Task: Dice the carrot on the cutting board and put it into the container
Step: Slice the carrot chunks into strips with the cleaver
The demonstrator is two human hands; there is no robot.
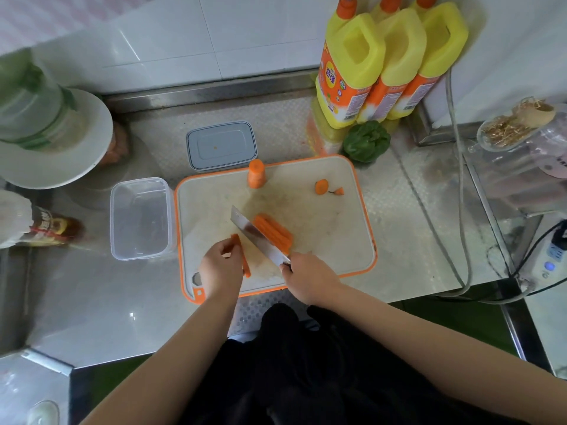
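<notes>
unreadable orange labels on yellow bottles (352,69) behind cutting board (322,216)

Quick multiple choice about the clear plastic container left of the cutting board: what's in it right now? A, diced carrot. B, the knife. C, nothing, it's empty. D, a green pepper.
C: the clear container shows only its bare bottom, while the carrot sticks lie on the cutting board, partly under the knife held by the right hand.
</notes>
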